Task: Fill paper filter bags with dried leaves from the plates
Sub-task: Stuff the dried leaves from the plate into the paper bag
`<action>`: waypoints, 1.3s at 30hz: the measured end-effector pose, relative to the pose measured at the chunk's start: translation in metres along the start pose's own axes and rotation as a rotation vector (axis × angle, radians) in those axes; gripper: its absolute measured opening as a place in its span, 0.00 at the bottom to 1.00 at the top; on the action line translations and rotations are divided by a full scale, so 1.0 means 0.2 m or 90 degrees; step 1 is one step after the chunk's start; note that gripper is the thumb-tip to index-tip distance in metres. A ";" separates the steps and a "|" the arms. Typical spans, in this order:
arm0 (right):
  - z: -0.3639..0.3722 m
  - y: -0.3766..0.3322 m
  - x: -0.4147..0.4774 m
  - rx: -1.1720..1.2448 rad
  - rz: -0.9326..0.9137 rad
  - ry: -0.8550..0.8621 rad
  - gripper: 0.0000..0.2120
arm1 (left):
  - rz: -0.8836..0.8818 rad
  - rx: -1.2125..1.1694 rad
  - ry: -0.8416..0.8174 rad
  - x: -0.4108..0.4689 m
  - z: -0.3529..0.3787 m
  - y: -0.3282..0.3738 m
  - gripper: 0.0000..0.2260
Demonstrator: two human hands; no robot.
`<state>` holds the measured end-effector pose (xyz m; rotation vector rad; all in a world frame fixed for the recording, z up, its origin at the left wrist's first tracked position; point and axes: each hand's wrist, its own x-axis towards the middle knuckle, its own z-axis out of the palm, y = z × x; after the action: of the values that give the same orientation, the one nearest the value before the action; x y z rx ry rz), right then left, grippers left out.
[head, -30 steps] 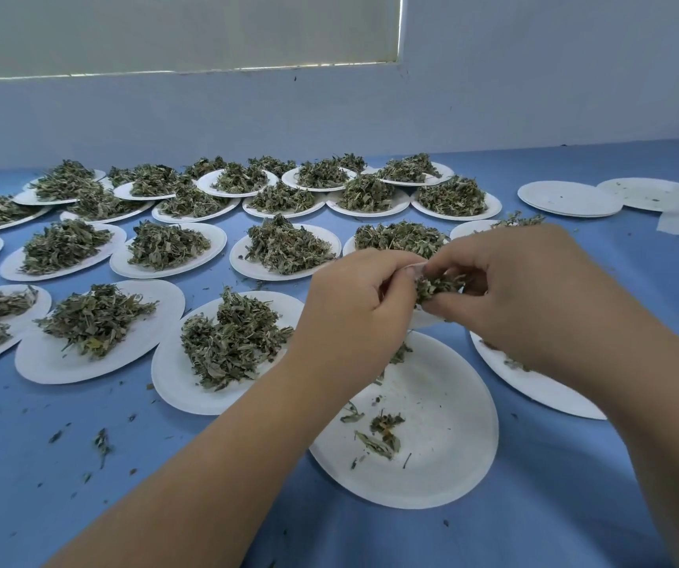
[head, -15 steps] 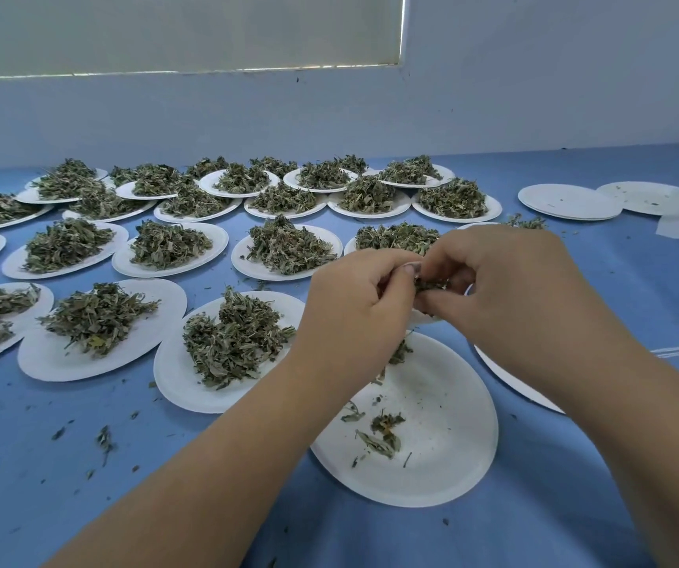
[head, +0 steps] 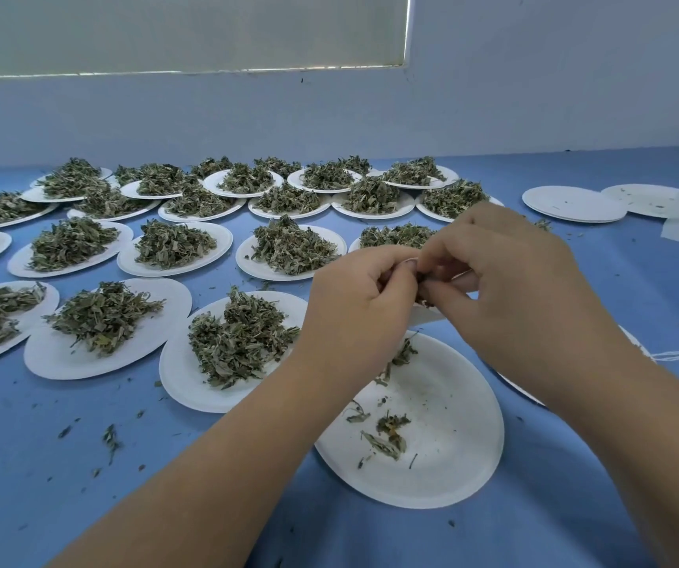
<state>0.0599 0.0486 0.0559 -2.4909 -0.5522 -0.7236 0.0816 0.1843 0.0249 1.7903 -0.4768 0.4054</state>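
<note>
Fingertips meet above a nearly bare plate (head: 465,403): my left hand (head: 360,309), curled, pinches a white paper filter bag (head: 430,315), while my right hand (head: 506,280) pinches a dark tuft of dried leaves (head: 423,285) at its mouth. Heaped plates (head: 178,371) crowd the blue table (head: 43,465) to my left and beyond; loose crumbs dot the cloth.
</note>
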 end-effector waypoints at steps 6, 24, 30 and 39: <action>0.00 0.02 0.01 -0.035 0.006 -0.081 0.05 | -0.017 -0.002 0.010 0.00 0.00 0.01 0.12; 0.05 0.05 0.00 -0.106 -0.065 -0.197 0.12 | -0.018 -0.050 0.028 0.00 -0.03 0.02 0.13; -0.03 0.03 0.01 0.092 -0.081 -0.041 0.18 | -0.037 -0.063 0.072 0.02 -0.08 0.00 0.11; -0.07 0.08 -0.01 0.191 -0.014 -0.122 0.13 | -0.056 -0.113 0.164 0.06 -0.15 -0.04 0.10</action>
<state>0.0613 0.0287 0.0598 -2.2863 -0.7013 -0.3789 0.0948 0.2144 0.0318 1.5560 -0.2444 0.5079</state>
